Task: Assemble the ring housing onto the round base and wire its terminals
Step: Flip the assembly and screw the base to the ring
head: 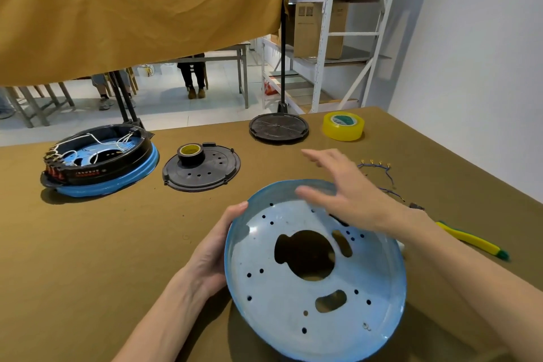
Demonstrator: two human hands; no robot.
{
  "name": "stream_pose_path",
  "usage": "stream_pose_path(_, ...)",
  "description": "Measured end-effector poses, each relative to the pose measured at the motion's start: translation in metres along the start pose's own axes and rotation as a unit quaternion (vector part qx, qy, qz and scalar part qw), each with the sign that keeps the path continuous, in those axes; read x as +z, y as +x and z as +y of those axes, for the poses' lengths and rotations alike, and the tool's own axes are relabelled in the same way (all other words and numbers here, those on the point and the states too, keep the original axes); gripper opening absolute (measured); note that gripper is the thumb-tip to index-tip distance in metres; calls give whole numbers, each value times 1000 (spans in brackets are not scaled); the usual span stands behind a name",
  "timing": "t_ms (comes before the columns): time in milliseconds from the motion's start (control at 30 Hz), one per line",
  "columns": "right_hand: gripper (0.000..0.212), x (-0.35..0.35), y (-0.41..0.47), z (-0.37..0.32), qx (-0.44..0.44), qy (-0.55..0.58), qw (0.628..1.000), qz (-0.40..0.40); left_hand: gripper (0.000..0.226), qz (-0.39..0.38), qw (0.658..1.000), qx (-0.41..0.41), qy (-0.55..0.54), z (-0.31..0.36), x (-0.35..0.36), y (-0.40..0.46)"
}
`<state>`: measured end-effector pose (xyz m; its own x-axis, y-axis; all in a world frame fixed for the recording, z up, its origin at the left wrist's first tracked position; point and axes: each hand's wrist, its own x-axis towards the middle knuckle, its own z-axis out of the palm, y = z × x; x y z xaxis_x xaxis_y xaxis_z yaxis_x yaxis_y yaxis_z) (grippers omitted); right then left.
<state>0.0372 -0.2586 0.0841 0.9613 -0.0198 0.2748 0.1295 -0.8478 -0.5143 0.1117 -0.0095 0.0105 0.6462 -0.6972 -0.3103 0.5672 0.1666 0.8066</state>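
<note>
Steady the tilted blue round base (316, 270) by its rim in the clasping left hand (210, 256), keeping the open, empty right hand (349, 195) clear above

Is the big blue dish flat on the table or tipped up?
Tipped up. The left hand grips the blue base by its rim, tilting its holed inside toward the camera.

Round blue base (293, 288), tilted, gripped at rim by left hand (214, 250); right hand (346, 194) open above it, fingers spread.
</note>
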Motion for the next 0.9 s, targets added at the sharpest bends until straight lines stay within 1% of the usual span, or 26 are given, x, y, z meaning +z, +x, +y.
stream_pose_path(67,43,-4,-4,21,72,44,990,108,61,13,1000,3,-16,3,-5,1)
stream_pose_path(100,27,-5,-7,34,115,55,981,146,59,17,1000,7,-26,6,-9,1)
stream_pose_path(133,16,-6,-11,46,160,53,973,160,59,21,999,12,-33,9,-13,1)
stream_pose_path(167,12,-6,-17,58,200,35,968,147,60,27,999,17,-38,12,-17,1)
stream_pose_path(233,14,-3,-29,77,249,-20,965,78,64,37,998,24,-43,17,-27,1)
stream_pose_path(300,17,-1,-39,85,253,-71,964,29,63,33,998,17,-56,19,-34,0)
stream_pose_path(367,16,1,-43,85,238,-102,966,20,62,32,997,10,-68,19,-36,-1)
stream_pose_path(467,20,1,-38,81,237,-112,965,23,65,34,997,15,-66,18,-37,0)
stream_pose_path(600,25,4,-37,80,248,-152,956,-18,66,31,997,27,-61,17,-37,0)
stream_pose_path(700,25,13,-42,83,227,-173,958,-11,68,32,998,32,-53,16,-36,2)
stream_pose_path(800,23,15,-40,83,221,-144,964,5,69,28,998,33,-43,16,-35,2)
stream_pose_path(867,22,10,-31,84,235,-114,964,51,71,23,998,33,-42,16,-33,2)
stream_pose_path(900,22,7,-26,86,238,-119,961,73,71,21,998,34,-43,16,-33,1)
